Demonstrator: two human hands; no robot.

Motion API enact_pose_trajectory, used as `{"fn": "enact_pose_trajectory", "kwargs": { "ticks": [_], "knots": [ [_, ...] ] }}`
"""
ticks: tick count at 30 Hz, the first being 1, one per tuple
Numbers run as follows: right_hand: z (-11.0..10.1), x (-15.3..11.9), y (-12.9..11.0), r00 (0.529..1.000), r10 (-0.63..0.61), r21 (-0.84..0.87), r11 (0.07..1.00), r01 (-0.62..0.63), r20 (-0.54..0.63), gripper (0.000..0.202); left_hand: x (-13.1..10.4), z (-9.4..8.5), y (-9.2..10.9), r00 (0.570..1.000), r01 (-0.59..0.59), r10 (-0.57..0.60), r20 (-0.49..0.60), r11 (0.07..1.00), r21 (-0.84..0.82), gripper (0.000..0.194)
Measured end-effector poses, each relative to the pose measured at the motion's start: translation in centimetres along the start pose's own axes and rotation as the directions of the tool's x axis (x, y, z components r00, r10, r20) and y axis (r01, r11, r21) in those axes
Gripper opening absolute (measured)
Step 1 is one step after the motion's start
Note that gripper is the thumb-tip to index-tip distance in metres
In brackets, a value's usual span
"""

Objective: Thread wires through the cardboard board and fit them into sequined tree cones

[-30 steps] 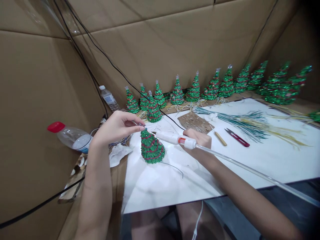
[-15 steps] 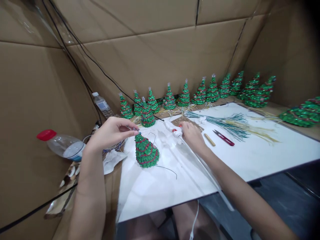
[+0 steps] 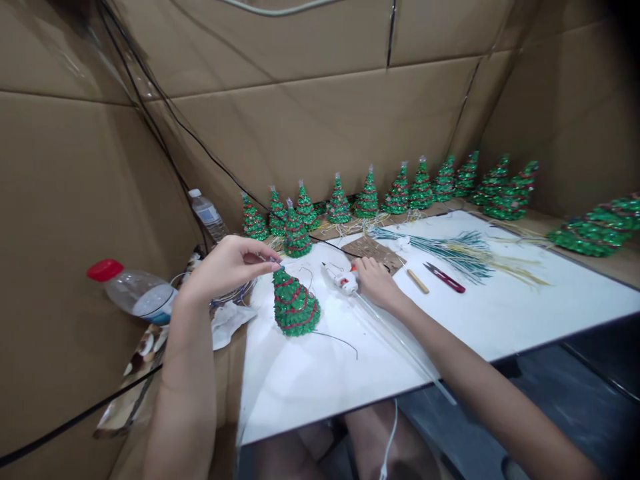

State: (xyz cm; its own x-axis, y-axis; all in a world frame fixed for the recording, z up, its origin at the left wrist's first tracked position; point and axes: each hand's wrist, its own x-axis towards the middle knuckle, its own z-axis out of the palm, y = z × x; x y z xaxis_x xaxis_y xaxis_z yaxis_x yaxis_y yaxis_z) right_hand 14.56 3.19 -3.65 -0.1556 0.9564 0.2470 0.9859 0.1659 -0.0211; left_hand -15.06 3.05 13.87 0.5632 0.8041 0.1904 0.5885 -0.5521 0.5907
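A small green sequin Christmas tree (image 3: pixel 296 308) with red garland stands on the white board (image 3: pixel 310 393). My left hand (image 3: pixel 233 267) pinches its tip between thumb and fingertips; anything small held there cannot be made out. A dark thin wire lies by its base. My right hand (image 3: pixel 377 279) is closed on a white hot glue gun (image 3: pixel 345 280), whose nozzle points up and left, to the right of the tree. A long clear glue stick (image 3: pixel 400 339) trails from the gun toward the board's front edge.
Several finished trees (image 3: pixel 338 200) line the cardboard wall. On the board lie green and yellow wires (image 3: pixel 445 253), red-handled snips (image 3: pixel 444 277), a wooden-handled tool (image 3: pixel 417 281) and a brown card (image 3: pixel 375 252). Bottles (image 3: pixel 145 297) and crumpled tissue (image 3: pixel 230 323) sit at left.
My right hand has brought the glue gun nearer and slightly left, uncovering more of the brown card. My left hand keeps its pinch on the tree's tip. The view has shifted slightly.
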Motion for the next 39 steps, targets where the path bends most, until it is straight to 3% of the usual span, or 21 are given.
{"fn": "enact_pose_trajectory", "kwargs": {
  "ticks": [8, 16, 20, 23, 27, 30, 33, 36, 39],
  "knots": [
    [0.3, -0.1, -0.2, 1.000, 0.007, 0.004, 1.000, -0.007, 0.005, 0.031, 0.0, 0.0, -0.6, 1.000, -0.008, 0.009, 0.009, 1.000, -0.002, 0.027],
    [-0.2, -0.3, 0.3, 1.000, -0.001, 0.127, 0.992, -0.001, 0.011, 0.030, 0.1, 0.0, -0.4, 1.000, 0.010, -0.010, 0.012, 1.000, 0.005, 0.029],
    [-1.6, 0.1, 1.8, 0.991, 0.135, 0.147, 0.980, -0.134, 0.007, 0.031, 0.1, 0.1, -0.3, 1.000, 0.008, -0.008, 0.008, 1.000, 0.001, 0.027],
    [-2.8, 0.3, 4.1, 0.941, 0.339, 0.126, 0.933, -0.338, 0.013, 0.025, 0.0, 0.1, -0.3, 1.000, 0.015, -0.015, 0.005, 1.000, 0.006, 0.028],
    [-3.6, -0.3, 7.4, 0.797, 0.591, 0.073, 0.796, -0.601, 0.123, 0.028, 0.0, 0.1, -0.4, 0.999, 0.036, -0.036, 0.000, 0.999, 0.012, 0.029],
    [-3.3, -0.7, 9.0, 0.691, 0.672, 0.030, 0.710, -0.703, 0.268, 0.029, 0.0, 0.1, -0.5, 0.999, 0.045, -0.045, 0.005, 0.999, 0.012, 0.029],
    [-3.0, -0.9, 9.5, 0.641, 0.680, 0.026, 0.678, -0.734, 0.356, 0.030, 0.0, 0.3, -0.5, 0.999, 0.040, -0.040, 0.005, 0.999, -0.006, 0.028],
    [-3.1, -1.0, 9.4, 0.681, 0.665, 0.088, 0.692, -0.716, 0.308, 0.030, 0.1, 0.3, -0.5, 1.000, 0.019, -0.019, 0.000, 0.999, -0.029, 0.027],
    [-3.8, -0.6, 8.2, 0.806, 0.573, 0.234, 0.771, -0.592, 0.150, 0.026, 0.1, 0.4, -0.6, 1.000, -0.016, 0.016, -0.011, 1.000, -0.020, 0.025]
  ]
}}
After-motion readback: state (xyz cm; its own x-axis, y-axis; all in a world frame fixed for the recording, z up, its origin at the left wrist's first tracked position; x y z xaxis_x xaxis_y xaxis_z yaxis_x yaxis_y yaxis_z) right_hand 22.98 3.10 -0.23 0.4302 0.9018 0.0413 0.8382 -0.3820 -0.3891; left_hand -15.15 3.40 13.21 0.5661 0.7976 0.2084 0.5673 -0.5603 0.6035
